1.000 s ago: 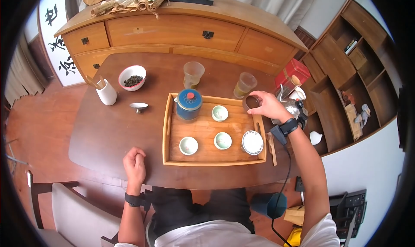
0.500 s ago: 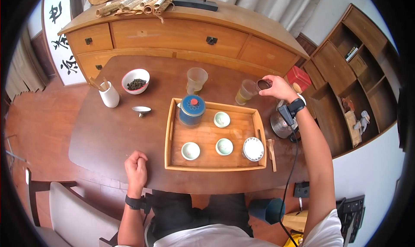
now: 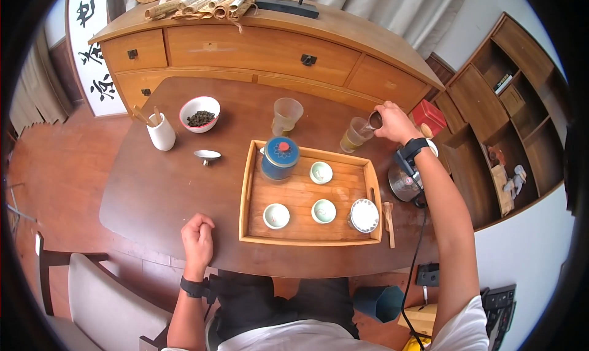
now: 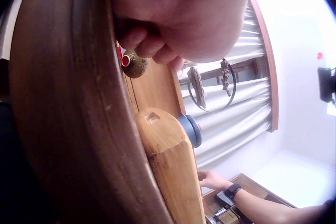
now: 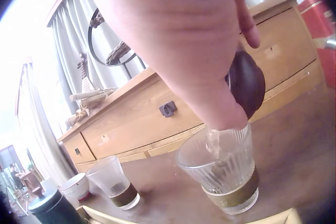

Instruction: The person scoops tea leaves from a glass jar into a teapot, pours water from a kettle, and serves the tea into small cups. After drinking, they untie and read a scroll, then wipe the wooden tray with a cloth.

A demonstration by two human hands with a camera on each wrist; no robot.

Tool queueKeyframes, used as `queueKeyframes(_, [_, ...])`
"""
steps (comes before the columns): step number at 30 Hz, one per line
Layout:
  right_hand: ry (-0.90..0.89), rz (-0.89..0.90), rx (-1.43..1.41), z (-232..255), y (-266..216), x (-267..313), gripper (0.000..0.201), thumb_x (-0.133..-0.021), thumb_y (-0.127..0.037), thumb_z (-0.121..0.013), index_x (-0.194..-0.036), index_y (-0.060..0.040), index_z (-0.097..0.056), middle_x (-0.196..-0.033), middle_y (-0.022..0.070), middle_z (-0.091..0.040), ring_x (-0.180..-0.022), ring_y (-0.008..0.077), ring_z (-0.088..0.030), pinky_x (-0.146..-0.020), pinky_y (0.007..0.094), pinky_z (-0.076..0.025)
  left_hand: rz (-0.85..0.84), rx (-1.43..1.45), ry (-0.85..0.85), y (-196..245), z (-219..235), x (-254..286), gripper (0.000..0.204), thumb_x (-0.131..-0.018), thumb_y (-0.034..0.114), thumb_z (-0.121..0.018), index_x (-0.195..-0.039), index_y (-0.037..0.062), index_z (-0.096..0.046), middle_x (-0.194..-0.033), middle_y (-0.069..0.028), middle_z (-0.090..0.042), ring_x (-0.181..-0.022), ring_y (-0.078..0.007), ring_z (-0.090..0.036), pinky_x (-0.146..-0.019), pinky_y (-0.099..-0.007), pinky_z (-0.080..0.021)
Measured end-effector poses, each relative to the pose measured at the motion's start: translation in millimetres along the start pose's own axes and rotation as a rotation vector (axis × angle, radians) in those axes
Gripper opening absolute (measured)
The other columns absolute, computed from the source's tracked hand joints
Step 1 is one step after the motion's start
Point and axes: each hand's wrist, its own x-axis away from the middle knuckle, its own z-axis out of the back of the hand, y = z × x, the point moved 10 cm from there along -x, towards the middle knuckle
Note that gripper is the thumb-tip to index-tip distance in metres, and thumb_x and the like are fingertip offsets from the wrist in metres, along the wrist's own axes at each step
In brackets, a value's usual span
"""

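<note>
My right hand (image 3: 396, 123) holds a small dark brown cup (image 3: 375, 120) tilted over a ribbed glass (image 3: 356, 135). In the right wrist view, thumb and fingers grip the dark cup (image 5: 247, 85), and clear liquid runs into the glass (image 5: 231, 182) with its brown band. My left hand (image 3: 198, 240) rests at the table's front edge, fingers curled and holding nothing. Between the hands lies a wooden tray (image 3: 307, 241) with a blue lidded pot (image 3: 280, 159), several pale green cups (image 3: 321, 173) and a white patterned cup (image 3: 364, 216).
A second glass (image 3: 287, 115) stands behind the tray. On the left are a bowl of dark leaves (image 3: 200, 114), a white tool holder (image 3: 161, 133) and a small strainer (image 3: 207, 155). To the right are a glass kettle (image 3: 405, 184), wooden tongs (image 3: 389, 225) and a red tin (image 3: 429, 116).
My right hand has carried the dark cup away from the tray's back right corner to the glass and tipped it. The left hand has stayed in place.
</note>
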Motion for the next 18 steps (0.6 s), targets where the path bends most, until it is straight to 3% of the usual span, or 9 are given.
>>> queueKeyframes(3, [0.016,0.019,0.053,5,-12,2,0.058,-0.062,-0.012,-0.080,-0.117,0.0010,-0.062,-0.115,0.0204,-0.057,-0.115,0.0374,-0.052,-0.099,0.0430,-0.046,0.006,0.004,-0.006,-1,-1,0,0.017,-0.083,-0.004,-0.044,-0.074,-0.0006,-0.059,-0.060,-0.0048,-0.051,-0.057,-0.0114,-0.048,-0.055,-0.0279,-0.039])
queueKeyframes(9, [0.099,0.210,0.147,22,-56,8,0.048,-0.063,-0.004,-0.075,-0.109,-0.0018,-0.061,-0.107,0.0151,-0.054,-0.109,0.0339,-0.051,-0.095,0.0431,-0.045,0.020,0.024,-0.010,-2,-1,0,0.018,-0.083,-0.004,-0.044,-0.074,-0.0005,-0.058,-0.060,-0.0044,-0.049,-0.057,-0.0110,-0.047,-0.054,-0.0278,-0.039])
queueKeyframes(12, [0.128,0.312,0.267,13,-69,9,0.056,-0.062,0.000,-0.070,-0.117,-0.0003,-0.060,-0.110,0.0135,-0.053,-0.110,0.0315,-0.050,-0.096,0.0413,-0.044,0.017,0.023,-0.010,-1,-1,0,0.018,-0.083,-0.004,-0.043,-0.073,-0.0005,-0.058,-0.059,-0.0043,-0.049,-0.057,-0.0109,-0.047,-0.054,-0.0278,-0.038])
queueKeyframes(15, [0.132,0.336,0.276,9,-72,11,0.055,-0.063,0.001,-0.069,-0.117,-0.0014,-0.059,-0.112,0.0134,-0.053,-0.112,0.0320,-0.049,-0.097,0.0413,-0.044,0.014,0.011,-0.012,2,0,0,0.018,-0.083,-0.004,-0.043,-0.073,-0.0004,-0.058,-0.060,-0.0042,-0.049,-0.057,-0.0109,-0.047,-0.054,-0.0278,-0.039])
queueKeyframes(18, [0.130,0.231,0.041,20,-60,15,0.054,-0.065,-0.003,-0.071,-0.117,-0.0024,-0.059,-0.113,0.0148,-0.054,-0.112,0.0339,-0.051,-0.096,0.0412,-0.045,0.004,0.001,-0.006,3,0,0,0.018,-0.083,-0.004,-0.043,-0.074,-0.0003,-0.058,-0.060,-0.0040,-0.050,-0.058,-0.0108,-0.047,-0.055,-0.0277,-0.039])
